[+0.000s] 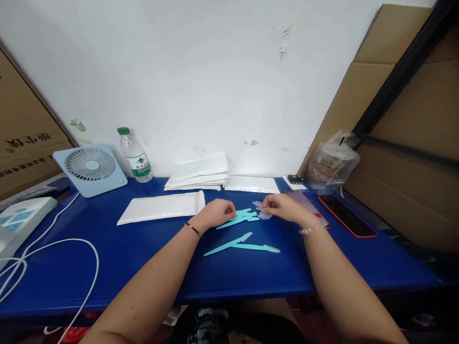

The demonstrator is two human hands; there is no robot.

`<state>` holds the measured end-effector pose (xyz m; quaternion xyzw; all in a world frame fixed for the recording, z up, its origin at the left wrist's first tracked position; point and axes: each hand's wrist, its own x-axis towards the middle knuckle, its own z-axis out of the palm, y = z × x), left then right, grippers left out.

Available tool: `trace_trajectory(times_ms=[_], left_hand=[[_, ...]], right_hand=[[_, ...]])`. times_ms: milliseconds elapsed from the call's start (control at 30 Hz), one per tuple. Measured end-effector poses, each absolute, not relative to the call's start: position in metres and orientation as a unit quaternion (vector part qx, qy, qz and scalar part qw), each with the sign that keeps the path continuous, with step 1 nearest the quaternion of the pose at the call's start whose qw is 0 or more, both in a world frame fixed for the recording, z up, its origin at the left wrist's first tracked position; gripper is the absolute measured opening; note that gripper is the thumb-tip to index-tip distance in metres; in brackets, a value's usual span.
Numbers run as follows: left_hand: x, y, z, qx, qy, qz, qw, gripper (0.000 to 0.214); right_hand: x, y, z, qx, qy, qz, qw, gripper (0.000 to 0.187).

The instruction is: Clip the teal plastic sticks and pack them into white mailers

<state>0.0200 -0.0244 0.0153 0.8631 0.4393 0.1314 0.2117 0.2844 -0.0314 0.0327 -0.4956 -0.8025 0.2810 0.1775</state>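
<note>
Several teal eyebrow razors lie in a loose pile on the blue table. My left hand is at the pile's left side, its fingers pinched on the handle end of one razor. Just right of the pile are several small clear plastic caps. Over them sits my right hand, thumb and fingertips closed together on a cap, which is mostly hidden by the fingers. Nearer to me, two more razors, an upper one and a lower one, cross each other, both with covered blade ends.
White padded envelopes lie as a single one at left and a stack by the wall. A bottle and blue fan stand back left. Right are two phones, one red-edged, and a bagged container. White cables trail left.
</note>
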Motion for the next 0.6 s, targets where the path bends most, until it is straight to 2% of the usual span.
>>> trace_trajectory(times_ms=[100,233,367,500,600], left_hand=[[0.021,-0.024,0.011,0.868,0.436,0.147,0.188,0.024],[0.022,-0.025,0.009,0.875,0.421,0.189,0.148,0.036],[0.023,-0.026,0.008,0.881,0.412,0.149,0.178,0.043],[0.022,-0.024,0.010,0.874,0.400,0.157,0.227,0.038],[0.021,-0.024,0.015,0.837,0.408,0.222,0.289,0.047]], right_hand=[[0.268,-0.040,0.034,-0.445,-0.841,0.245,0.188,0.019],[0.238,-0.057,0.036,-0.333,-0.895,0.279,0.100,0.024],[0.229,-0.060,0.033,-0.323,-0.901,0.282,0.061,0.017],[0.245,-0.054,0.037,-0.365,-0.880,0.291,0.091,0.016],[0.257,-0.049,0.040,-0.399,-0.851,0.310,0.146,0.019]])
